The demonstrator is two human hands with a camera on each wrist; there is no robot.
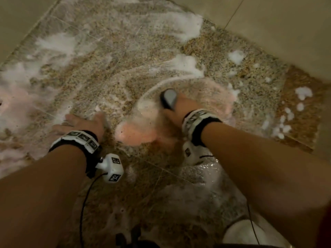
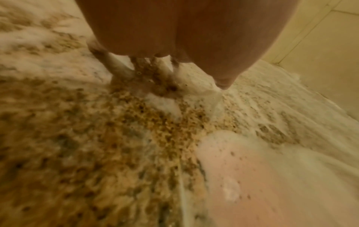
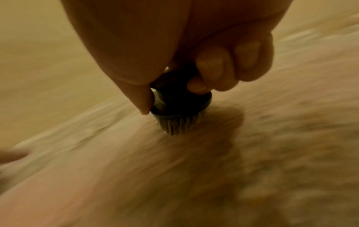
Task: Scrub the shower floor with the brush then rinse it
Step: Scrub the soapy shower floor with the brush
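Note:
The speckled brown shower floor (image 1: 111,74) is smeared with white and pinkish foam (image 1: 136,129). My right hand (image 1: 177,110) grips a dark scrub brush (image 1: 169,97) with a grey top. In the right wrist view the fingers (image 3: 211,69) curl round the black brush (image 3: 180,98) and its bristles press on the floor (image 3: 272,153). My left hand (image 1: 84,120) lies flat with fingers spread on the wet floor, left of the brush. The left wrist view shows its foamy fingertips (image 2: 120,67) on the floor (image 2: 77,138).
Beige wall tiles (image 1: 277,24) border the floor at the back right and far left. Clumps of foam (image 1: 302,93) lie along the right edge. A white rounded object (image 1: 250,233) sits at the bottom right, and thin black cables (image 1: 84,203) hang from both wrists.

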